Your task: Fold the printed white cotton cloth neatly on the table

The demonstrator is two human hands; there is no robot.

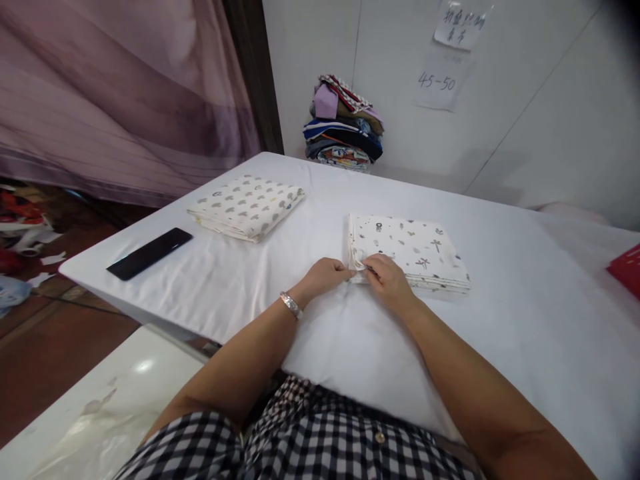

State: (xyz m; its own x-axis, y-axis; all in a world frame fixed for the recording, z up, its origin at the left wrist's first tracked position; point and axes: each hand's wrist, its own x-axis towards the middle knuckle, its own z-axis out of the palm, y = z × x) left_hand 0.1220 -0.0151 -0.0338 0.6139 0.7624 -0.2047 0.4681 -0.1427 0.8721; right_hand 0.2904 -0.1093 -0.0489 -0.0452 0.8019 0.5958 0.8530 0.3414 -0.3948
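A folded white cloth [410, 243] printed with small plants and shapes lies in front of me on the white-covered table [520, 320]. Its layers show along the near edge. My right hand [387, 277] pinches the near left corner between thumb and fingers. At the same corner, my left hand [325, 273], with a silver bracelet at the wrist, has its thumb and finger closed on the cloth's edge. To the left rests a second folded white cloth [247, 203] with grey and yellow shapes, apart from both hands.
A black phone [150, 253] lies near the table's left edge. Beyond the far edge, a stack of folded clothes [345, 127] stands against the wall. A red object [627, 270] sits at the far right. A pinkish curtain [125, 87] hangs on the left; a white surface [115, 393] is below it.
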